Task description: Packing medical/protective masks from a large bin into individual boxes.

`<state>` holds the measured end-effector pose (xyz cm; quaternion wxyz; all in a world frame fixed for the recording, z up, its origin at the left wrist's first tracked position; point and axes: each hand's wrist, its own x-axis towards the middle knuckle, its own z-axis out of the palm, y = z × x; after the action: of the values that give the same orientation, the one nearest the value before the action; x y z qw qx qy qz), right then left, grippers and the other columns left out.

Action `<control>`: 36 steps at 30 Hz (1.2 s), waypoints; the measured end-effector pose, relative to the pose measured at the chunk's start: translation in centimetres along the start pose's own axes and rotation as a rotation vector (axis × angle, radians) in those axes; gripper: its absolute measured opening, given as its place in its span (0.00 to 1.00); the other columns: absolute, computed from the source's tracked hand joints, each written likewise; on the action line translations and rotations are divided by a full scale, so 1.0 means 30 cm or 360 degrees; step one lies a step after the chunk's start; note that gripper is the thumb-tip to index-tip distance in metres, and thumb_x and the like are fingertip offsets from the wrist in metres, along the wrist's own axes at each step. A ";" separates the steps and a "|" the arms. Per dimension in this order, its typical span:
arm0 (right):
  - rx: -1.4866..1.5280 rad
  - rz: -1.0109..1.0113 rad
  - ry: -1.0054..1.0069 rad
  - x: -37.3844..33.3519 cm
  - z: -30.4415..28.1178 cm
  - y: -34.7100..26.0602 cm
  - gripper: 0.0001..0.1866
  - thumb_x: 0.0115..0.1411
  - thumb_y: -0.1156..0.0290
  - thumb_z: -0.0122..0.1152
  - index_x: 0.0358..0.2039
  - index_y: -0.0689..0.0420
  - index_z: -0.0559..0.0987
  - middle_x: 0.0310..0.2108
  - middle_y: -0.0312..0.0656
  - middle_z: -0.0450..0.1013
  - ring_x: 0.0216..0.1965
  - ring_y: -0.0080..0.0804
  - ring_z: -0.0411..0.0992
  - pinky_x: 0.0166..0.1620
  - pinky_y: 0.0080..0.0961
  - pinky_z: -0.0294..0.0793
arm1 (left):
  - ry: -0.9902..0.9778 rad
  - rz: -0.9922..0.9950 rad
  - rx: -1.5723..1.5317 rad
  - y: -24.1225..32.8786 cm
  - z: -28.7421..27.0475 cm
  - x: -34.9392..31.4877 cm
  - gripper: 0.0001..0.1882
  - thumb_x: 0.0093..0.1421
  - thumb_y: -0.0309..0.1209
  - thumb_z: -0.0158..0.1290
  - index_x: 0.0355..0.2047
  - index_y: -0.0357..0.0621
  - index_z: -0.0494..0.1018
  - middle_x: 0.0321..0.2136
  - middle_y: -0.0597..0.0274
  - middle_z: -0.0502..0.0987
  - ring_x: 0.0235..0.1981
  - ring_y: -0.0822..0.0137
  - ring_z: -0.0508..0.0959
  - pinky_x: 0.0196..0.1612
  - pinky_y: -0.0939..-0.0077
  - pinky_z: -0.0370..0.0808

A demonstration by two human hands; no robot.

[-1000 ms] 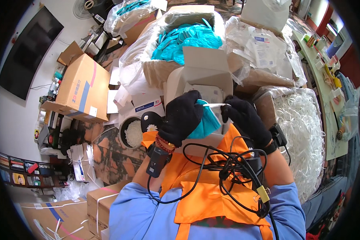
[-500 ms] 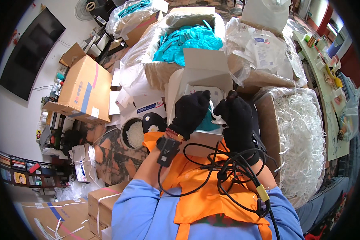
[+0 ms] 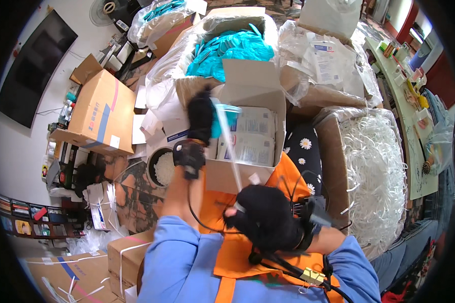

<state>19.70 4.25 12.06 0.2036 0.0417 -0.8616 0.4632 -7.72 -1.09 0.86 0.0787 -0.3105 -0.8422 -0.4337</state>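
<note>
Stretching taut across the open white carton (image 3: 220,171), the white band (image 3: 227,139) is clenched at its near end by the right hand (image 3: 265,214), on the carton's near side. The teal mask bundle (image 3: 226,118), over the carton's left rim, is grasped by the left hand (image 3: 201,113). Tension is best applied evenly, with the bundle pinched firmly.

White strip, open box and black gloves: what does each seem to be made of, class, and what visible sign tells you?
Black gloves: probably fabric, matte; close-fitting without shine, though blur hides any weave.
White strip: perhaps elastic or fabric, finish unclear; slim and straight between the gloves, but blurred.
Open box: most likely cardboard, matte and pale; thin, flat walls and a stiff flap.
</note>
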 end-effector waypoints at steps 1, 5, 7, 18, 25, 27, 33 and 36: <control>-0.0014 -0.0029 0.0068 -0.007 0.012 0.013 0.17 0.59 0.58 0.60 0.20 0.57 0.74 0.17 0.45 0.68 0.23 0.39 0.73 0.27 0.36 0.67 | 0.0181 -0.0288 -0.0373 -0.095 -0.123 0.029 0.16 0.66 0.35 0.44 0.23 0.40 0.71 0.18 0.56 0.72 0.22 0.63 0.74 0.25 0.68 0.66; 0.0365 0.0449 0.0721 0.135 -0.096 0.183 0.13 0.62 0.65 0.58 0.25 0.61 0.79 0.17 0.38 0.73 0.22 0.19 0.70 0.26 0.20 0.66 | -0.0229 -0.0051 -0.0400 0.174 -0.110 -0.021 0.14 0.64 0.34 0.48 0.38 0.34 0.77 0.26 0.48 0.79 0.27 0.66 0.79 0.30 0.70 0.73; 0.0436 0.0286 0.0712 0.218 -0.095 0.263 0.11 0.62 0.67 0.57 0.31 0.63 0.79 0.23 0.39 0.75 0.27 0.19 0.72 0.31 0.20 0.70 | -0.0247 0.0039 -0.0355 0.202 -0.113 -0.059 0.16 0.65 0.36 0.47 0.36 0.35 0.77 0.23 0.51 0.79 0.23 0.65 0.78 0.28 0.70 0.72; 0.1208 0.1023 -0.0387 0.222 -0.061 0.368 0.15 0.60 0.61 0.60 0.36 0.61 0.80 0.29 0.36 0.75 0.33 0.18 0.72 0.38 0.18 0.70 | -0.0500 -0.0014 -0.0545 0.217 -0.096 -0.094 0.17 0.64 0.38 0.51 0.33 0.33 0.76 0.20 0.56 0.77 0.23 0.73 0.72 0.31 0.72 0.71; 0.0829 0.0486 -0.0278 0.132 -0.022 0.231 0.14 0.62 0.62 0.58 0.31 0.62 0.80 0.20 0.35 0.74 0.25 0.19 0.70 0.30 0.21 0.69 | -0.0474 0.0050 -0.0655 0.108 -0.028 -0.106 0.17 0.63 0.37 0.51 0.37 0.30 0.76 0.26 0.48 0.80 0.28 0.68 0.78 0.32 0.69 0.72; 0.0755 0.0408 -0.0272 0.119 -0.038 0.192 0.14 0.62 0.64 0.58 0.31 0.63 0.79 0.20 0.38 0.74 0.25 0.20 0.70 0.31 0.22 0.69 | -0.0439 -0.0314 -0.0628 0.167 -0.021 -0.106 0.17 0.63 0.37 0.51 0.37 0.30 0.76 0.26 0.50 0.80 0.29 0.69 0.78 0.32 0.70 0.72; 0.0517 0.0038 -0.0423 0.073 0.007 0.171 0.13 0.54 0.68 0.65 0.39 0.59 0.80 0.24 0.44 0.75 0.27 0.37 0.76 0.32 0.31 0.73 | -0.0190 -0.0347 -0.0438 -0.008 -0.008 -0.046 0.24 0.68 0.44 0.38 0.35 0.34 0.75 0.23 0.47 0.77 0.26 0.51 0.76 0.31 0.59 0.69; 0.0652 0.0684 0.0006 0.119 0.024 0.359 0.15 0.56 0.64 0.64 0.41 0.59 0.80 0.23 0.34 0.73 0.24 0.20 0.70 0.27 0.23 0.70 | -0.0577 -0.0082 -0.0089 0.064 0.049 -0.062 0.24 0.67 0.46 0.39 0.40 0.36 0.74 0.25 0.44 0.77 0.30 0.43 0.75 0.36 0.53 0.71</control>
<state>13.41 10.20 4.70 0.0898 -0.1022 -0.7388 0.6600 -4.90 0.03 0.53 -0.0943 -0.3639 -0.8378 -0.3959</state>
